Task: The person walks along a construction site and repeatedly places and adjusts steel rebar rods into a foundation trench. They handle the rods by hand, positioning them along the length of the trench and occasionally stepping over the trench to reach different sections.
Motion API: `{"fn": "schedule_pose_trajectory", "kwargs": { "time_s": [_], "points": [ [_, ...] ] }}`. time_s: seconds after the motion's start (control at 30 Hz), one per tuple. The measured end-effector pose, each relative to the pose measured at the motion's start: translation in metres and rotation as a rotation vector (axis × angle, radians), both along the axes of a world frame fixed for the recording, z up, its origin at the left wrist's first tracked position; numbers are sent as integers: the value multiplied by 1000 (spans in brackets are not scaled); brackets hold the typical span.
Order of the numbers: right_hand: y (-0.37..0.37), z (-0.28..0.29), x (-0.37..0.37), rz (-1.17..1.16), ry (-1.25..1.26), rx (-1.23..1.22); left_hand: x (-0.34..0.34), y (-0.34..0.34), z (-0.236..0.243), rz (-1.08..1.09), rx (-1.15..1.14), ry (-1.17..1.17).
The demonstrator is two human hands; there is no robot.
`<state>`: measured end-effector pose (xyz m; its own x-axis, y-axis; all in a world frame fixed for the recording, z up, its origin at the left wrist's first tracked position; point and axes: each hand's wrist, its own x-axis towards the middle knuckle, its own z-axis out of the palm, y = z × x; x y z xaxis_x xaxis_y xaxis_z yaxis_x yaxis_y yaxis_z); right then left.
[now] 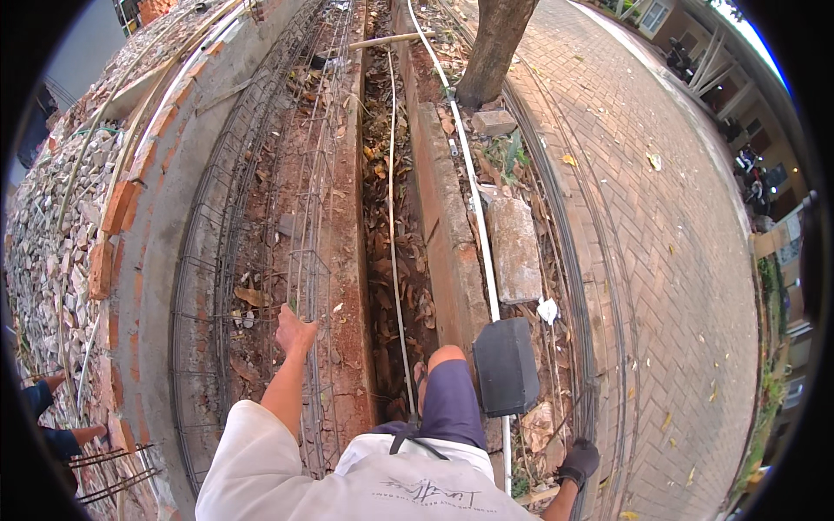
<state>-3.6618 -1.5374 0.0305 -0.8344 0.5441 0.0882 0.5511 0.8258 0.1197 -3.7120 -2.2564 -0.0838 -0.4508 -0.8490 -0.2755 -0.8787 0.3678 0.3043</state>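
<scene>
Two hands are seen, well apart. By the left hand (pixel 295 332), with its arm stretched forward and its back turned up, the steel cage (pixel 311 269) is held, fingers curled in; the exact grip is partly hidden. That cage is laid lengthwise on the soil, left of the ditch (pixel 401 260). The right hand (pixel 580 460), covered by one dark glove, is lowered beside the bundle of long bars (pixel 580 343); how far it is closed, and whether anything is held, cannot be told. The bars are packed too closely to be counted. One white pipe (pixel 476 187), one tree trunk (pixel 497 52), one large block (pixel 513 247) and one smaller brick (pixel 494 122) are seen right of the ditch. One black box-like object (pixel 506 366) is placed over the pipe.
</scene>
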Motion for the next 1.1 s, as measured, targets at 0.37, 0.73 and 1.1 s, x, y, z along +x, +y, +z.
{"fn": "schedule_pose_trajectory", "kwargs": {
  "time_s": [0.37,0.73,1.1],
  "points": [
    [-159,14,-356,338,-69,-76,-6,2,-6,43,6,-51],
    [-263,-138,-592,226,-187,-166,-13,-2,-19,132,42,-123],
    [-265,-116,-604,189,140,-763,-13,-1,-18,207,134,-103]
  ]
}}
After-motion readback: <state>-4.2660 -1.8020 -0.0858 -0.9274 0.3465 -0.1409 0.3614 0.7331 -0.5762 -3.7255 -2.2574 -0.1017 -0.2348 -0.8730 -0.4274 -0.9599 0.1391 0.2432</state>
